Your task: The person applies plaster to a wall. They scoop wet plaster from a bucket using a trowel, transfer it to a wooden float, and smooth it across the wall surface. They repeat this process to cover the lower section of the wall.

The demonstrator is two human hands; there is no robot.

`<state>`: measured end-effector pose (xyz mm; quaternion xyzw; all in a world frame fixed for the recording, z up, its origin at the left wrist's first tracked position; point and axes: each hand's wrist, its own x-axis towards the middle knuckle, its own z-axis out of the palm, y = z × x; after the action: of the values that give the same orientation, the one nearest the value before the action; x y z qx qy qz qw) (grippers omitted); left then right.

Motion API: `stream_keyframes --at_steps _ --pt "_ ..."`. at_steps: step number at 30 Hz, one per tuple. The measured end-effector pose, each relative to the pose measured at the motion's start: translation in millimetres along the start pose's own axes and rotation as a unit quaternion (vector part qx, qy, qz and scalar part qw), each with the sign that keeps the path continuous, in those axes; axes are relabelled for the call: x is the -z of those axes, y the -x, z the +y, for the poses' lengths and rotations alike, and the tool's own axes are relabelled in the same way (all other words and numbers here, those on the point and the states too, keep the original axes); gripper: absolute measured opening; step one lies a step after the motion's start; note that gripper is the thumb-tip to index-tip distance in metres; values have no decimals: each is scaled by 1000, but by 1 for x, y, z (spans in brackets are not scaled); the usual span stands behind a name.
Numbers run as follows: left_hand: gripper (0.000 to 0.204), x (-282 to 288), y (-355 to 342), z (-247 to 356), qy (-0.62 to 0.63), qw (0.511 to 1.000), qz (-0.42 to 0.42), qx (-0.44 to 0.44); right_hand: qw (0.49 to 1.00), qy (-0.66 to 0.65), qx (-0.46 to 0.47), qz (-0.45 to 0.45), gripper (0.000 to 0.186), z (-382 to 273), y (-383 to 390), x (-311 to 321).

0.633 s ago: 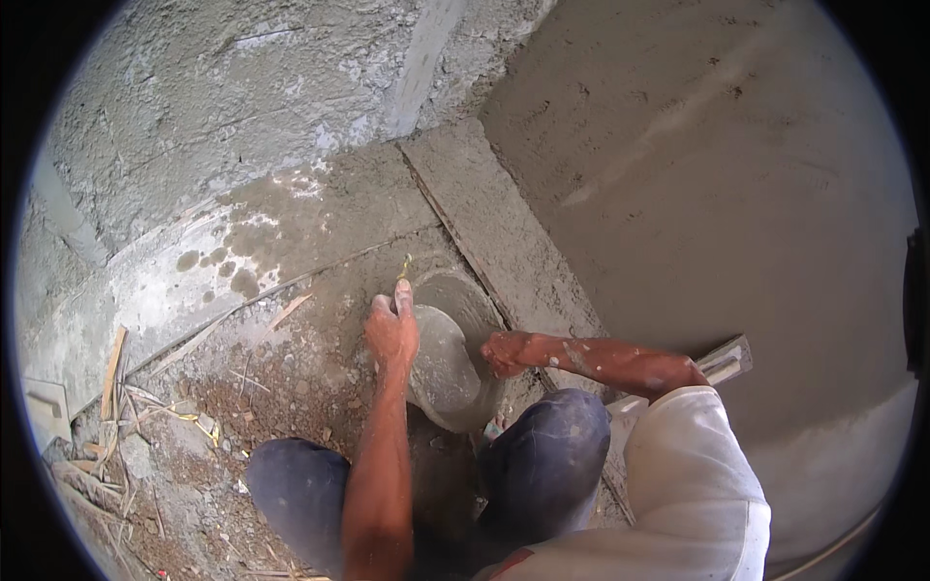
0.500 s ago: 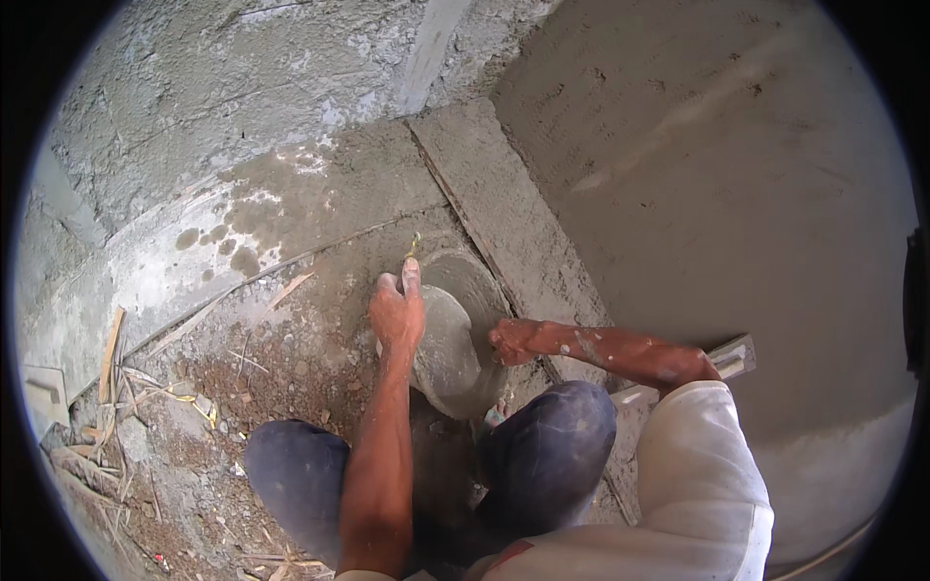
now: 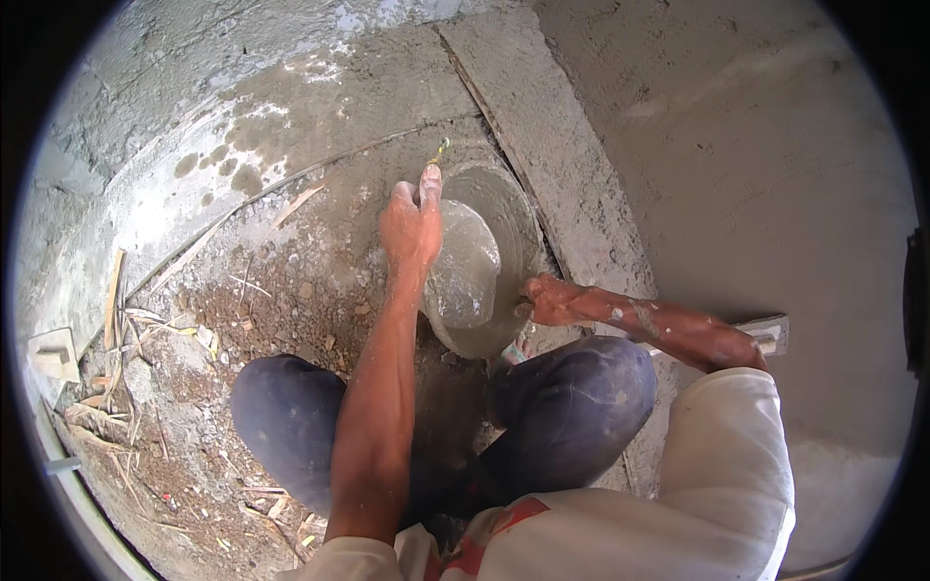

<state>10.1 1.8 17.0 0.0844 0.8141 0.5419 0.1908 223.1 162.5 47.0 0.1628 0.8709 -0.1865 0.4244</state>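
A round bucket (image 3: pixel 531 218) stands between my knees, its inner wall coated in grey cement. Inside lies a wet, shiny grey mix (image 3: pixel 465 266). My left hand (image 3: pixel 412 230) is closed on the bucket's left rim, thumb on top. A thin yellow strand (image 3: pixel 443 150) sticks up past that thumb. On the bucket's right side, my right hand (image 3: pixel 552 298) makes a fist at the rim. Whatever its fingers close around is hidden by the hand itself.
A cement-smeared board (image 3: pixel 542 126) runs along the bucket's right side. A flat trowel (image 3: pixel 770 336) lies beyond my right elbow, and another float (image 3: pixel 53 355) is at far left. Wood scraps (image 3: pixel 114 300) litter the rubble floor. Fresh plaster (image 3: pixel 756 194) covers the right side.
The whole view has shifted, so the bucket and both hands sit higher and further right in the picture. Both hands keep about the same places at the bucket.
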Motion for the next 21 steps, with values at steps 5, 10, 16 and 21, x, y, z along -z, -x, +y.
stream_keyframes --at_steps 5,10,16,21 --pt "69 -8 -3 -2 -17 1000 6 -19 999 -42 10 -15 49 4 5 -11" --pt "68 -13 -4 -2 -21 999 13 -41 998 -61 16 -19 52 5 22 -13" --pt "69 -12 -10 -4 -31 999 16 -21 971 -199 -90 -97 56 -36 41 14" --pt "69 -6 -11 -16 -6 999 29 -27 927 -367 -30 -76 54 -29 -4 -9"
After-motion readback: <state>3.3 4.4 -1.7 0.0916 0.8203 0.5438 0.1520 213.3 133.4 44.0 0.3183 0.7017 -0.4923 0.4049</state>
